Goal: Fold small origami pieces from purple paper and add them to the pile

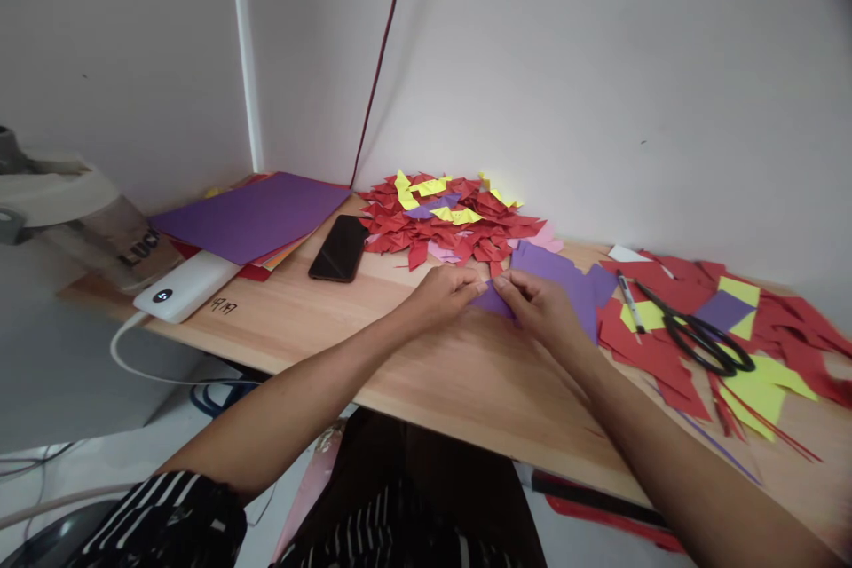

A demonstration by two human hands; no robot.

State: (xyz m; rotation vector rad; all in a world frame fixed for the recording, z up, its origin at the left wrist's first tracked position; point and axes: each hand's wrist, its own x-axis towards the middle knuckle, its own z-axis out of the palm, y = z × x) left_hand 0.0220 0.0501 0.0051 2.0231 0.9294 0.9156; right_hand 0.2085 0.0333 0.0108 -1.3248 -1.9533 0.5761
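Pale walls point(532, 62) rise behind a wooden table point(432, 382) where two hands work a small purple paper.
Left arm point(319, 364) and right arm point(645, 417) stretch forward and converge, bringing the left hand point(445, 296) and right hand point(540, 303) close together; each grip pinches the purple paper point(490, 300) between thumb and fingers, so it lies between the two, low over the table, though whether it touches the wood I cannot tell. Purple sheets point(559, 270) lie just beyond the right hand, near a heap of red and yellow folded papers point(439, 217).
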